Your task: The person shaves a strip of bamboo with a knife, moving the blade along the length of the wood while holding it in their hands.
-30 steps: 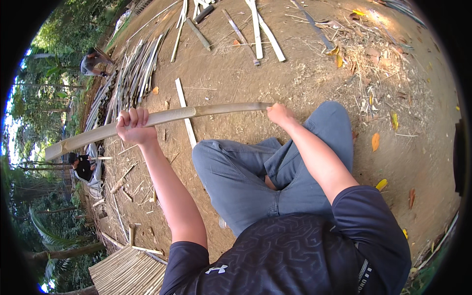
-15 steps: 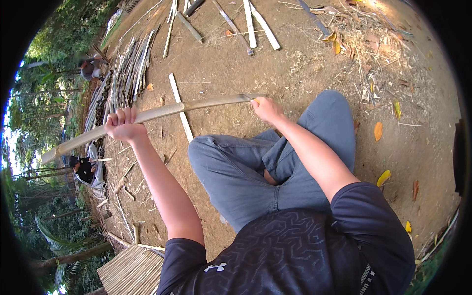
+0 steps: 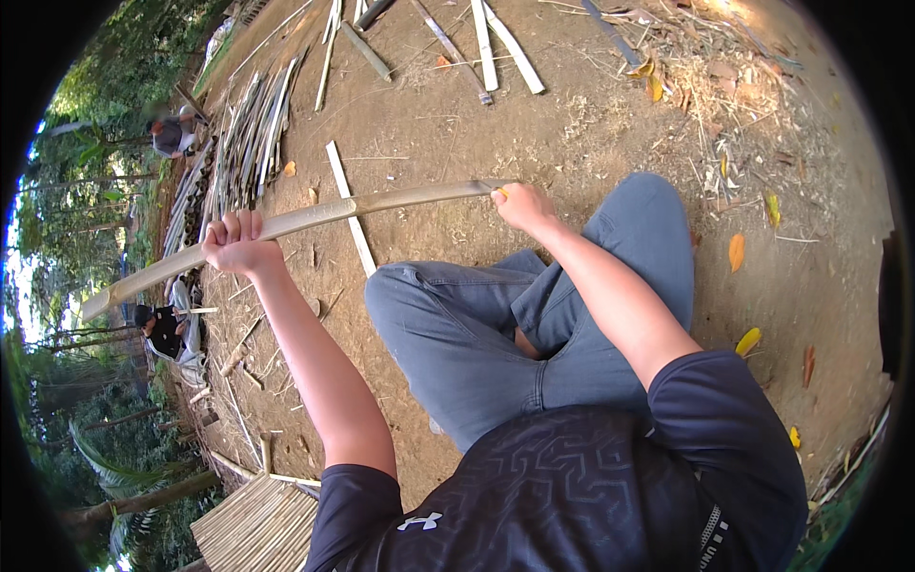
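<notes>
A long split bamboo strip [image 3: 315, 217] runs across in front of me, its far-left end raised and its right end close to my right hand. My left hand [image 3: 238, 244] is wrapped round the strip left of its middle, knuckles up. At the strip's right end my right hand [image 3: 529, 207] is closed on a knife [image 3: 501, 191]; only a bit of yellow and a dark, thin blade show. The blade lies against the strip's end. Most of the handle is hidden in the fist. Below the strip are my crossed legs [image 3: 534, 324] in grey-blue trousers.
A pale flat slat [image 3: 351, 210] lies on the dirt beneath the strip. Bamboo lengths [image 3: 255, 133] are piled at the left, with more strips [image 3: 484, 48] at the far side. Two people [image 3: 172, 329] sit at the left. A slatted bamboo panel [image 3: 257, 524] is at lower left.
My right hand and the knife have shifted slightly to the right along the strip's end. My left hand keeps its grip in nearly the same place.
</notes>
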### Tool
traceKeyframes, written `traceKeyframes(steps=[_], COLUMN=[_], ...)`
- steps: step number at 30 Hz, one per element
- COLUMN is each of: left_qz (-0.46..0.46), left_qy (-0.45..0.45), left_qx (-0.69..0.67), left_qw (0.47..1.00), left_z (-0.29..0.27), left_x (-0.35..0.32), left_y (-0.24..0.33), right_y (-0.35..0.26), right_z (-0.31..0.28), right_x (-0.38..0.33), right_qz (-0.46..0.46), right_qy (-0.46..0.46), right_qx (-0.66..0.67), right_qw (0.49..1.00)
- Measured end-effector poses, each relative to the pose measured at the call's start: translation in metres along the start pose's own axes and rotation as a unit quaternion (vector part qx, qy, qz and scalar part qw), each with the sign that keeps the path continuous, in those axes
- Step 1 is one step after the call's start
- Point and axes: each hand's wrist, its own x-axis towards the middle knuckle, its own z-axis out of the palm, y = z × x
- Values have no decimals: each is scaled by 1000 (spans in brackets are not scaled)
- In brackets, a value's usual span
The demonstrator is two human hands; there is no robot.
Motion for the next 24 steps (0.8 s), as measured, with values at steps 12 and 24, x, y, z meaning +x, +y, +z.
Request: traceKeyframes(steps=[12,24], left_qz=[21,13], left_qy=[18,26], left_qx=[30,25], left_qw=[999,999], left_z=[5,4], left_x=[-2,-5], left_y=[-4,-2], right_y=[28,17], right_z=[15,12], right_x=[11,19], right_qz=[71,76], right_qy=[11,4], right_qx=[-45,-32], right_qw=[996,997])
